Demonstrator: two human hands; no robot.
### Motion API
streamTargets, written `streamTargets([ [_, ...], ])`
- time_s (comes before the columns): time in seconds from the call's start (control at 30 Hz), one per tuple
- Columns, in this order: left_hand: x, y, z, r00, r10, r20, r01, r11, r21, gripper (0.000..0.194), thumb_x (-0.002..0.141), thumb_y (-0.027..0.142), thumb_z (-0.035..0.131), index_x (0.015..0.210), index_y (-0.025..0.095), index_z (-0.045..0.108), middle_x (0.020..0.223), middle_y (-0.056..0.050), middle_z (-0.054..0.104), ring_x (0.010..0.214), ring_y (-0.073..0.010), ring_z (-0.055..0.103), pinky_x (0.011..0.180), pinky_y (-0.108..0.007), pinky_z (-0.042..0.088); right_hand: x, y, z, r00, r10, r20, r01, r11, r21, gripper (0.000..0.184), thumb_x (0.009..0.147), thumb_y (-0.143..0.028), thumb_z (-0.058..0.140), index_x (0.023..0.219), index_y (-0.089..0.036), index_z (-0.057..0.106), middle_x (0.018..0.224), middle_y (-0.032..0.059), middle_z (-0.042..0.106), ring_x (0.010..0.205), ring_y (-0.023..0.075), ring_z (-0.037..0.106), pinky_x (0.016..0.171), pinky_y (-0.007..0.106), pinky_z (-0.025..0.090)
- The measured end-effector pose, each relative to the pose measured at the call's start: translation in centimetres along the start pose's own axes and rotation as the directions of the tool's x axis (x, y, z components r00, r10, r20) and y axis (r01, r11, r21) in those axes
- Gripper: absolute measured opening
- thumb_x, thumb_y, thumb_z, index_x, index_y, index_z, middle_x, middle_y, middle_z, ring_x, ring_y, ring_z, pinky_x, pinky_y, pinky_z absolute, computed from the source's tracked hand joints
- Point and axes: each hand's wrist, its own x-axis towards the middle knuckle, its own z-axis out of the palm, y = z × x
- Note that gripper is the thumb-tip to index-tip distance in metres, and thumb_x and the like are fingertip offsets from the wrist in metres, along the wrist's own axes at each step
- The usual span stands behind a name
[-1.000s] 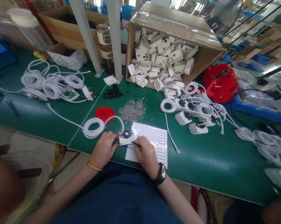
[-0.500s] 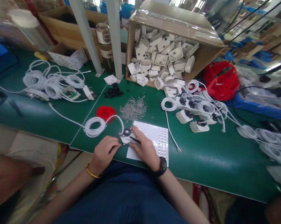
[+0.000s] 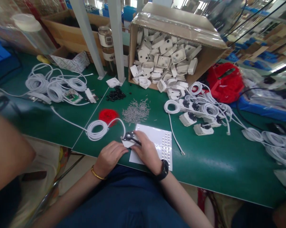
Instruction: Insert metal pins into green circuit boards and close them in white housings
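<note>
A small white plug housing with a black round insert lies at the near edge of the green table, its white cable coiled to the left. My left hand pinches the housing's near left corner, fingers curled. My right hand rests on a white sticker sheet and grips a thin black tool whose tip touches the housing.
An open cardboard box of white housings lies tipped at the back. Metal pins, black bits, a red patch. Cabled units on the right, cable coils on the left. Another person's arm at far left.
My left hand has shifted right along the housing's near edge. My right hand moved slightly up with the tool. The other person's arm has come further into view at left.
</note>
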Motion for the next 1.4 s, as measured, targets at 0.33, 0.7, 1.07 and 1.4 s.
streamTargets([
  [0.33,0.7,-0.3,0.6,0.986,-0.164,-0.022,0.164,0.986,0.003,0.029,0.084,0.031,0.063,0.062,0.017,0.05,0.056,0.001,0.052,0.056,-0.0124,0.049,0.056,-0.025,0.038,0.1,-0.6,-0.2,1.0,0.017,-0.016,-0.018,1.0,-0.011,0.049,0.078,-0.012,0.061,0.124,-0.021,0.045,0.122,0.0099,0.056,0.111,0.0252,0.057,0.094,0.043,0.05],
  [0.7,-2.1,-2.9,-3.0,0.555,-0.806,-0.207,0.826,0.564,0.019,0.032,0.086,0.047,0.046,0.101,0.019,0.043,0.077,-0.001,0.054,0.062,-0.0173,0.057,0.06,-0.029,0.046,1.4,0.2,-2.5,0.976,-0.01,0.219,0.02,0.999,-0.043,0.084,0.075,-0.017,0.068,0.144,-0.026,0.022,0.143,0.0095,0.043,0.126,0.0283,0.047,0.101,0.045,0.043],
  [1.07,-0.2,-9.4,-6.1,0.431,-0.893,-0.134,0.873,0.375,0.311,0.031,0.073,0.05,0.054,0.068,0.019,0.054,0.077,-0.01,0.062,0.08,-0.0287,0.062,0.069,-0.034,0.047,3.3,-1.9,-3.5,0.921,-0.124,0.37,0.212,0.955,-0.207,0.061,0.076,-0.012,0.064,0.131,-0.023,0.04,0.132,0.01,0.052,0.108,0.0248,0.06,0.089,0.038,0.049],
  [1.4,-1.8,-8.0,-8.0,0.438,-0.826,-0.354,0.899,0.399,0.181,0.027,0.083,0.044,0.047,0.093,0.02,0.052,0.079,-0.004,0.066,0.069,-0.0206,0.064,0.064,-0.028,0.047,3.1,-1.9,-3.5,0.926,-0.144,0.35,0.233,0.945,-0.228,0.047,0.075,-0.016,0.067,0.118,-0.022,0.049,0.113,0.0079,0.061,0.096,0.0244,0.063,0.078,0.035,0.049],
])
